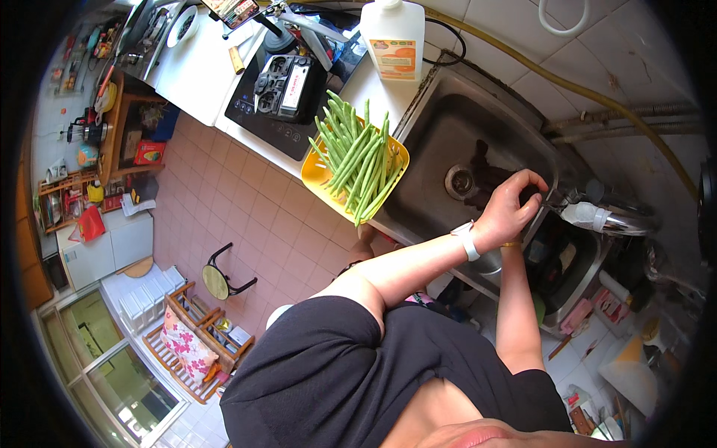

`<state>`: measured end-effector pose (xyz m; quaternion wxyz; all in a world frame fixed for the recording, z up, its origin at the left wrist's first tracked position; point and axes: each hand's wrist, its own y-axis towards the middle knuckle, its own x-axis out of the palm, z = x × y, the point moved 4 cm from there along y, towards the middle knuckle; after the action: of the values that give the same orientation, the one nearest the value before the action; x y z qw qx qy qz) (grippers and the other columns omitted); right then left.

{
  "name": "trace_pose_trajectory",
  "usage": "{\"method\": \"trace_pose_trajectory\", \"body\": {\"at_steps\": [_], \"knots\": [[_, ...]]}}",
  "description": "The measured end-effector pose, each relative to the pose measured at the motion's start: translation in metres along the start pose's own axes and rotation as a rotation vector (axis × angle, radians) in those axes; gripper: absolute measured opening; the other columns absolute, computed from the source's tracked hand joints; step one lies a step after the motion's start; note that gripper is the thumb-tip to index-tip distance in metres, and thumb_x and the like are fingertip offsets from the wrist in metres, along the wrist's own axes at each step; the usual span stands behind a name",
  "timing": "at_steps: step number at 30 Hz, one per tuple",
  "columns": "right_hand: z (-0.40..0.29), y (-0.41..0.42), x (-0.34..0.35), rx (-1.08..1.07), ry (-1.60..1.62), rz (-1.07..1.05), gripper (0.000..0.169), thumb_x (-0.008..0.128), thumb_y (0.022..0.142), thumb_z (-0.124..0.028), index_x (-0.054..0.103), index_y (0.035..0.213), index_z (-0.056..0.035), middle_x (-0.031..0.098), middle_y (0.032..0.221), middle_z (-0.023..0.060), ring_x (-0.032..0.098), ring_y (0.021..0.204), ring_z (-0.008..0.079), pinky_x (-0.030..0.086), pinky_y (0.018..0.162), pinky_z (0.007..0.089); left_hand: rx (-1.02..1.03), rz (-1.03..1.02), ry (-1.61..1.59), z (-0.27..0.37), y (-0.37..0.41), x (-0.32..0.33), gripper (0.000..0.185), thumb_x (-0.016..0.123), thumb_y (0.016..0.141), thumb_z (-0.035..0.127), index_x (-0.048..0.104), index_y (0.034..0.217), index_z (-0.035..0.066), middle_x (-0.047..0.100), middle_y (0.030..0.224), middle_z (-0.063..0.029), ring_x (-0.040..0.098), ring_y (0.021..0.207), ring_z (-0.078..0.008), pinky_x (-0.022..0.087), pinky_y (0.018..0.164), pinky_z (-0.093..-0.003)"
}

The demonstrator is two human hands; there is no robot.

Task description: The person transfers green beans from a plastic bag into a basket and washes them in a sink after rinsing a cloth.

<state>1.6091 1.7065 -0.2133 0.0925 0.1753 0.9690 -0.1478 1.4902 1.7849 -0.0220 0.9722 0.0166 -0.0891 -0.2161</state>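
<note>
My left hand (511,204), with a white-banded watch (466,239) at the wrist, reaches across over the right part of the stainless steel sink (431,162). Its thumb and index finger curve towards each other beside the tap spout (602,218), whose end is wrapped in white material. Most of my right hand is hidden behind the left; only its wrist (511,246) with a thin yellow bracelet shows. What lies between the hands cannot be seen. Green beans (361,162) fill a yellow plastic basket (313,171) at the sink's left edge. A dark patch, cloth or shadow, lies near the drain (460,182).
A large white plastic jug (392,33) stands behind the basket. Left of it are a black induction cooktop (246,101) bearing a black case (288,89), and a phone (232,8) on a stand. A yellow hose (538,81) crosses the tiled wall. A stool (215,280) stands on the floor.
</note>
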Motion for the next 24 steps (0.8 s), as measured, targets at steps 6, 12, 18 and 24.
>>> {"method": "trace_pose_trajectory", "body": {"at_steps": [6,12,18,24], "knots": [[-0.037,0.018,-0.013,-0.007,0.185,0.177,0.023,0.056,0.086,-0.004,0.056,0.109,0.0018,0.061,0.103,0.0056,0.056,0.093,0.0152,0.046,0.084,0.0282,-0.108,0.375,0.244,-0.072,0.002,-0.043,0.026,0.057,0.088,0.016,0.055,0.111,0.003,0.061,0.105,-0.0125,0.058,0.098,-0.0218,0.045,0.085,-0.0326],[-0.095,-0.019,0.024,-0.104,-0.235,0.303,0.034,0.06,0.079,-0.011,0.053,0.11,0.0022,0.061,0.1,0.0167,0.059,0.093,0.0266,0.047,0.086,0.0368,-0.996,-0.046,-1.056,-0.188,-0.004,-0.007,0.06,0.054,0.086,0.061,0.06,0.113,0.007,0.064,0.104,-0.0091,0.059,0.096,-0.023,0.047,0.086,-0.0395],[-0.116,-0.061,0.047,-0.403,-0.362,0.317,0.036,0.06,0.08,-0.014,0.051,0.112,0.0007,0.06,0.102,0.0225,0.058,0.093,0.0427,0.047,0.082,0.0449,-0.86,0.08,-1.2,-0.231,-0.015,0.001,0.029,0.06,0.091,0.035,0.055,0.107,0.011,0.06,0.083,-0.007,0.059,0.081,-0.0182,0.05,0.071,-0.0318],[-0.066,0.025,-0.012,-0.104,-0.611,0.514,0.025,0.053,0.092,-0.026,0.057,0.096,-0.0015,0.062,0.089,0.0251,0.061,0.085,0.0437,0.047,0.073,0.0463,-0.814,0.214,-0.782,-0.216,-0.036,0.026,0.032,0.047,0.097,0.028,0.054,0.117,0.004,0.06,0.11,-0.0103,0.056,0.096,-0.0196,0.046,0.084,-0.0336]]}}
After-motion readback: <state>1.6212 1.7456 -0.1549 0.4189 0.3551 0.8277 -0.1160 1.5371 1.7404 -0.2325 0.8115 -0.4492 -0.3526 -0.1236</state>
